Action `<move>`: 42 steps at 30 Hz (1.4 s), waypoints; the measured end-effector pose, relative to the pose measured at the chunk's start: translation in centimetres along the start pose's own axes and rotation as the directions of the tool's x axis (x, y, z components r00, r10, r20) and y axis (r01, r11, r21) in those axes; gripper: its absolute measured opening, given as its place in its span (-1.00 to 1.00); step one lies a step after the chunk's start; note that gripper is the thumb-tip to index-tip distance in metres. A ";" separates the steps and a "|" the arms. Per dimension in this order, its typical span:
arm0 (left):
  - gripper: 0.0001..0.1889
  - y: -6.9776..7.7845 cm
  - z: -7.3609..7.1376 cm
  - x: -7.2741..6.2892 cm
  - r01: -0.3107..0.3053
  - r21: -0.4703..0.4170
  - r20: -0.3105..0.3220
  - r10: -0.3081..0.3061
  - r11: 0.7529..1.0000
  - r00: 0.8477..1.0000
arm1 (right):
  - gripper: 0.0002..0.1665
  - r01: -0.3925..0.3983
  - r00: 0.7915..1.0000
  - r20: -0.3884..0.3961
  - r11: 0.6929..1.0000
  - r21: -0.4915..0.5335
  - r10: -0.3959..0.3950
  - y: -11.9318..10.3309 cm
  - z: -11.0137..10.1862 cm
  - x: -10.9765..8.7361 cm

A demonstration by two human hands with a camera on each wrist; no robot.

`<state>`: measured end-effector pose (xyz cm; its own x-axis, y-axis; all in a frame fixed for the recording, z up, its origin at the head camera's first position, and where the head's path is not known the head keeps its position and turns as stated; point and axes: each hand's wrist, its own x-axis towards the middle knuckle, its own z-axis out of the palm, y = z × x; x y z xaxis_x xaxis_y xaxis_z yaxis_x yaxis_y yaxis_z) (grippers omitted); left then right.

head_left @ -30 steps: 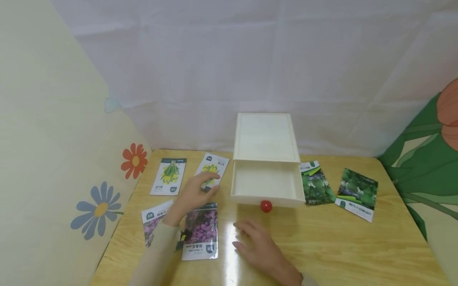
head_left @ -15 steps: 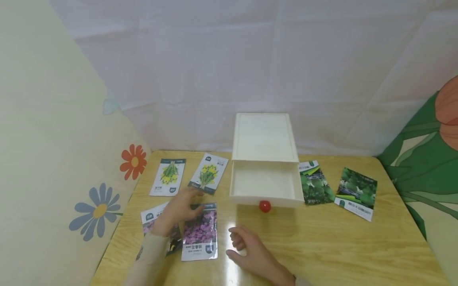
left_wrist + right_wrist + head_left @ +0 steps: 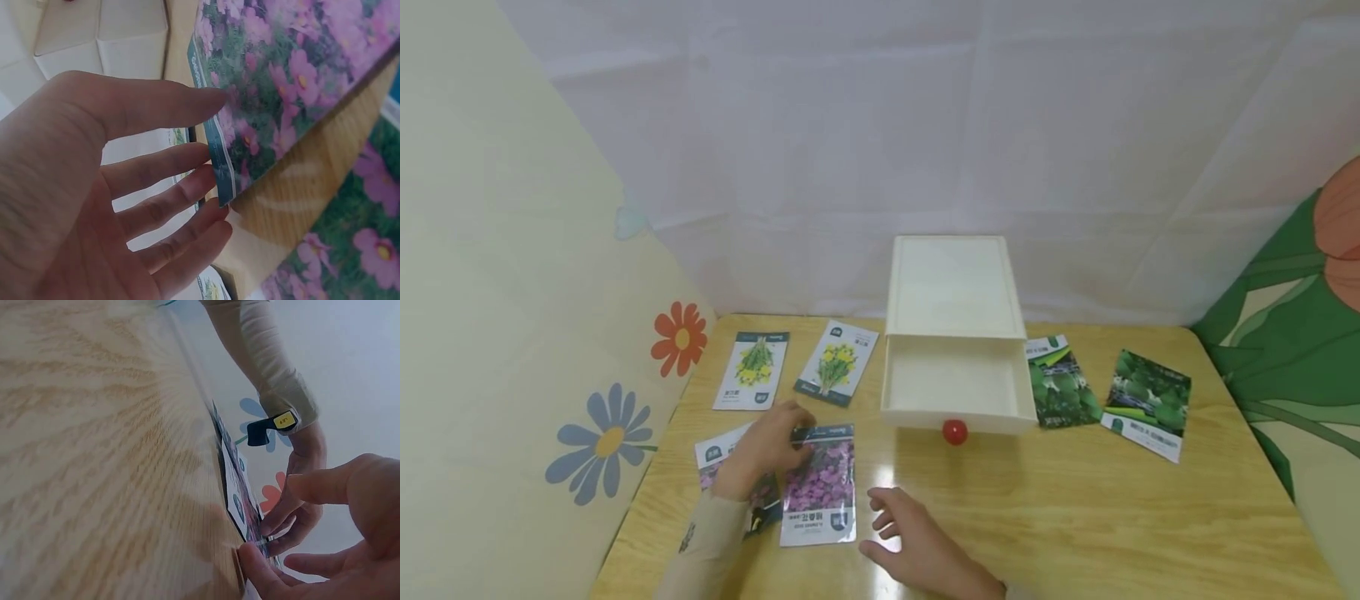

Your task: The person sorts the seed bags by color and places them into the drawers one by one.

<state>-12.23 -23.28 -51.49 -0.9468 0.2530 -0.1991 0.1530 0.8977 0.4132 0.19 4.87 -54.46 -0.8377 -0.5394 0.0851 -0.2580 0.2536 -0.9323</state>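
My left hand (image 3: 771, 446) is at the top left corner of a pink-flower seed packet (image 3: 818, 483) lying flat on the table. In the left wrist view its thumb (image 3: 206, 103) overlaps the packet's face, while its loosely bent fingers (image 3: 187, 187) meet the top edge; a gap shows between thumb and fingers. A second pink-flower packet (image 3: 709, 454) lies partly hidden under the left forearm. Holding nothing, my right hand (image 3: 913, 537) hovers to the right of the first packet, fingers loosely bent.
Behind the hands stands a white box (image 3: 957, 283) with its drawer (image 3: 958, 379) pulled out; a red ball knob (image 3: 955, 432) is on its front. Two yellow-flower packets (image 3: 751, 371) lie at the back left. Two green-leaf packets (image 3: 1063, 387) are right of the box.
My left hand has come back from the right-hand yellow-flower packet to the corner of the pink-flower packet. My right hand has shifted slightly left and nearer.
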 end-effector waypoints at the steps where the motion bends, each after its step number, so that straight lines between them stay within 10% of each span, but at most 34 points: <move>1: -0.56 0.0 0.0 0.0 0.005 -0.003 0.001 -0.005 1.000 1.000 | -0.32 -0.037 0.999 0.017 0.999 0.012 0.037 -0.2 0.0 0.0; 9: -0.59 -0.1 0.4 0.2 0.045 -0.018 0.007 -0.045 0.999 0.999 | -0.22 -0.301 0.949 0.128 0.949 0.097 0.288 -1.5 0.2 0.0; 33: -0.69 -0.1 0.3 0.5 0.089 -0.037 0.022 -0.089 0.995 0.996 | -0.29 -0.268 0.960 0.046 0.858 0.439 0.277 -0.8 1.5 1.3; 42: -0.68 -0.1 0.1 0.5 0.081 -0.045 0.021 -0.080 0.996 0.997 | -0.70 -0.281 0.952 0.053 0.800 0.531 0.300 -0.5 2.0 2.4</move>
<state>-12.67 -23.22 -51.74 -0.9499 0.1876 -0.2501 0.0629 0.8982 0.4350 -0.76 1.83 -54.48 -0.8500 -0.4799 -0.2171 0.2846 -0.0716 -0.9560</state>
